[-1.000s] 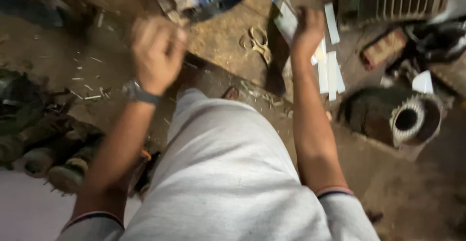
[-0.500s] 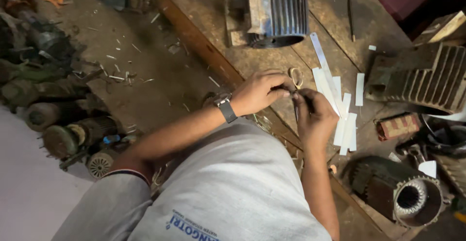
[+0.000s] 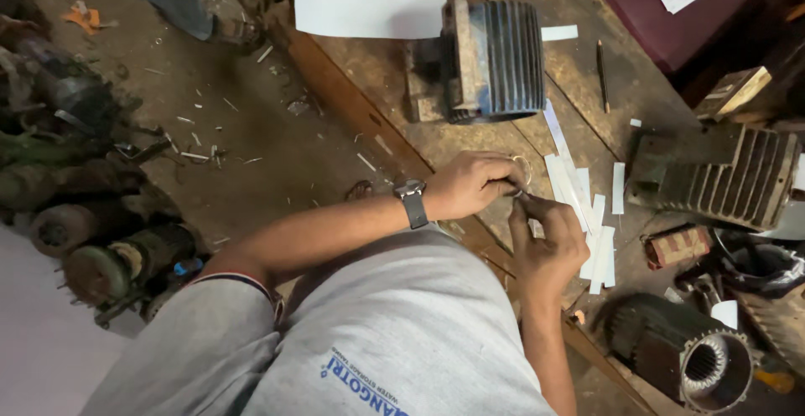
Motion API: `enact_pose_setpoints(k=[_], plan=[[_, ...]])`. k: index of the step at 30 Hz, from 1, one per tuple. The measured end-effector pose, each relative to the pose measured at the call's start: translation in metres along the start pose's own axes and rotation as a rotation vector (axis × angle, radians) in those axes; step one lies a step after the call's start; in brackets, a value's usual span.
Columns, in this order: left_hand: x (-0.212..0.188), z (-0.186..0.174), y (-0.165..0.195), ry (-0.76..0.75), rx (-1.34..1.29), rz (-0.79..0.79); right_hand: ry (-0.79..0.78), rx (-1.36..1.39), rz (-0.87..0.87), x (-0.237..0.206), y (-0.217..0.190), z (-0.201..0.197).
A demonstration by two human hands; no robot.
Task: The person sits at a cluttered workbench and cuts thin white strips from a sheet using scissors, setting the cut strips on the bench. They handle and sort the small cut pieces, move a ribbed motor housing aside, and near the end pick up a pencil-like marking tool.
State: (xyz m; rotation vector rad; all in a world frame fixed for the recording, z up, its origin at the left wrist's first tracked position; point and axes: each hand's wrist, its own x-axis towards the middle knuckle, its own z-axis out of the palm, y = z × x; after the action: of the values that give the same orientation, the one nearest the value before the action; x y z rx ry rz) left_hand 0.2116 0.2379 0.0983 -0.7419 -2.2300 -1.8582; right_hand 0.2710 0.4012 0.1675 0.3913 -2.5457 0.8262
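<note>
Here, both hands meet over the worn wooden bench top (image 3: 394,72), just inside its front edge, which runs diagonally down-right. The left hand (image 3: 471,183), w/ a dark wristwatch (image 3: 411,201), is curled around a pair of scissors (image 3: 521,171); only the loop handle shows, blades hidden. The right hand (image 3: 547,240) is bent up at the wrist, fingertips pinched narrow at the scissors; what it grips is too small to tell. White paper strips (image 3: 579,198) lie touching the right hand's far side. Room is tight: a grey ribbed motor housing (image 3: 495,55) sits just beyond, a finned metal casing (image 3: 721,177) to the right, an open stator (image 3: 696,357) near the right forearm. Bare floor to the left is open.
</note>
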Motion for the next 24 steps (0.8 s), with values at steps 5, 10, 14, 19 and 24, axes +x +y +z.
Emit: enact_pose_setpoints(k=[5,10,14,19,24], plan=[[0.005,-0.012,0.003,-0.059,-0.189,-0.178,0.092,0.448,0.39,0.0,0.003,0.026],[0.0,-0.025,0.001,-0.012,-0.251,-0.094,0.071,0.577,0.559,-0.007,0.0,0.039],[-0.003,-0.039,-0.004,-0.085,-0.23,-0.13,0.072,0.43,0.46,-0.019,-0.011,0.04],[-0.008,-0.044,-0.007,-0.1,-0.146,-0.047,0.053,0.53,0.631,-0.028,-0.022,0.045],[-0.012,-0.043,-0.009,-0.129,-0.172,0.003,0.055,0.641,0.601,-0.031,-0.023,0.042]])
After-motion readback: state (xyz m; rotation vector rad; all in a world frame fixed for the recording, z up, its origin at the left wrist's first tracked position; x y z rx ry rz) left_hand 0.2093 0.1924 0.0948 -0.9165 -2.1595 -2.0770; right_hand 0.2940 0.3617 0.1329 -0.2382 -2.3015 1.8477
